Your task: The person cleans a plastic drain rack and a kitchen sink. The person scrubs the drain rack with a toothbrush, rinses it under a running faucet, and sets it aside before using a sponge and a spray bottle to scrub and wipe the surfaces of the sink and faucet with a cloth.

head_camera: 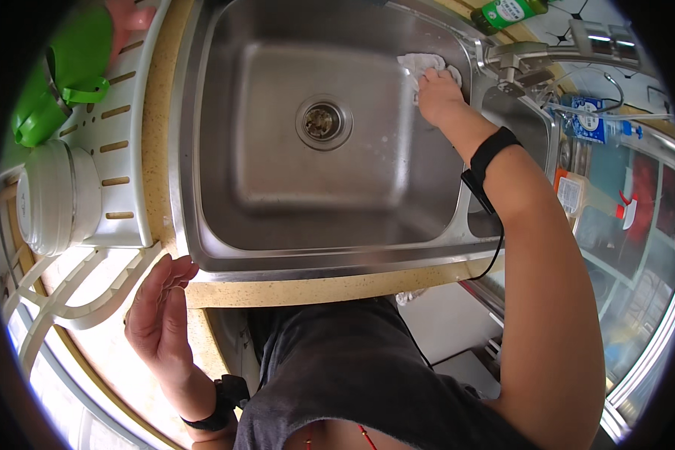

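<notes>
A stainless steel sink basin [270, 174] lies before me, with a round drain [322, 121] that has bits of debris in its strainer. My right hand [440, 98] presses a white cloth [422, 61] against the basin's far right wall, fingers bent over it. Near the front left corner of the sink, my left hand [163, 315] is raised above the counter with nothing in it, its fingers held slightly bent and the thumb apart. Black bands with small devices circle both wrists.
On the left, a white slotted dish rack [115, 163] holds white bowls [56, 197] and green plastic ware [62, 84]. At the far right are a faucet [512, 62], a smaller basin [506, 107], a green bottle [506, 14] and a blue-labelled bottle [588, 119]. A cable hangs from my right wristband.
</notes>
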